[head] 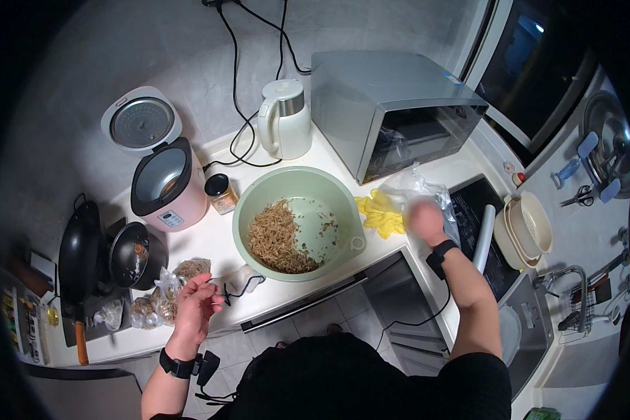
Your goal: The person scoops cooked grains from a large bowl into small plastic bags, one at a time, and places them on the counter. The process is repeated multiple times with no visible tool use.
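My left hand (194, 307) is raised at the front left of the counter, fingers bent and apart, with nothing visible in it. Behind it lie clear plastic bags of brown dried food (160, 302). Just right of its fingertips is a whitish pouch (239, 281) with a dark cord. My right hand (425, 221) is blurred and lies over a crumpled clear plastic bag (417, 184); its grip is hidden. Yellow rubber gloves (382, 214) lie beside it. Between my hands stands a pale green basin (328, 194) with brown shredded dried pieces (275, 236) heaped on its left side.
An open pink rice cooker (170, 210), a lidded jar (221, 194), a white kettle (289, 123) and a microwave oven (394, 89) line the back. Black pans (81, 252) stand left. Right are a black cooktop (470, 210), beige colanders (525, 231) and a sink (535, 336).
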